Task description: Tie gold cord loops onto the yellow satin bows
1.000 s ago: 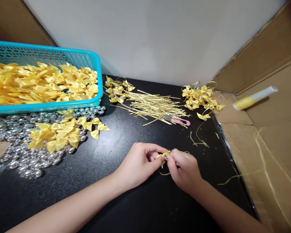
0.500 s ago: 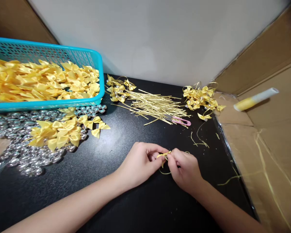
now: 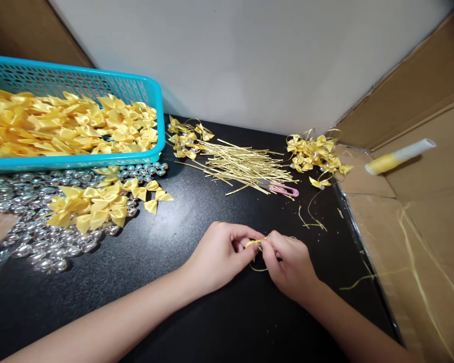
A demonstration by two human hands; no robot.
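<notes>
Close together over the black table, my two hands work at one small piece. My left hand [image 3: 225, 252] is closed, pinching a yellow ribbon bow [image 3: 252, 244] between thumb and index finger. My right hand [image 3: 289, 259] is closed too, its fingertips pressed on a thin gold cord [image 3: 258, 268] at the bow's right side. Part of the cord loops below the fingertips. Most of the bow is hidden by my fingers, and how the cord passes round it cannot be made out.
A turquoise basket [image 3: 162, 126] of yellow bows stands at the back left. Before it lie silver beads [image 3: 47, 247] with loose bows [image 3: 98, 206]. Cut gold cords [image 3: 245, 164] and a pink-handled snipper [image 3: 283, 189] lie mid-back. Beaded bows [image 3: 314, 154] are piled by the cardboard [image 3: 366, 174].
Both hands keep almost the same pinching position on the bow and cord. The whole view has shifted very slightly.
</notes>
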